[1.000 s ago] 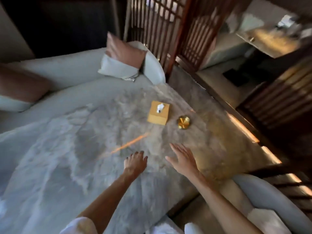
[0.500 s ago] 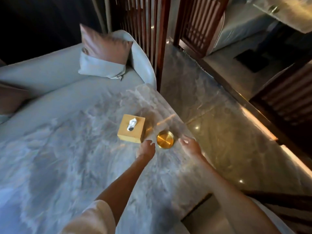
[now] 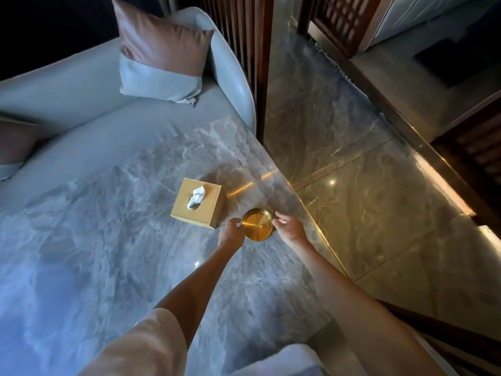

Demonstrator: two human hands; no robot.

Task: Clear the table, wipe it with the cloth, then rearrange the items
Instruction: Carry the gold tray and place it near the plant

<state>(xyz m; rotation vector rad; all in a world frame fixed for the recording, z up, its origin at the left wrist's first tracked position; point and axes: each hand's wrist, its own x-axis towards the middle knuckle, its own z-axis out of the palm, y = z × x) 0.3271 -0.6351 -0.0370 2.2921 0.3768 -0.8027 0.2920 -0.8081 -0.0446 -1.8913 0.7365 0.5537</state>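
Gold dish (image 3: 257, 224) sits near table's (image 3: 108, 240) right edge, just right of tissue box (image 3: 196, 202). Left hand (image 3: 230, 234) and right hand (image 3: 288, 227) flank its rim, fingers spread, not yet clamped. Best: pinch both sides, lift straight up. Drop-off close on right; open marble to the left.

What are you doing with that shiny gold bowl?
A person is reaching for the gold bowl on the marble table with both hands. The left hand and the right hand are on either side of it, about to pick it up. A tissue box sits right beside the bowl. Nothing has been cleared off yet, and no cloth is in sight.
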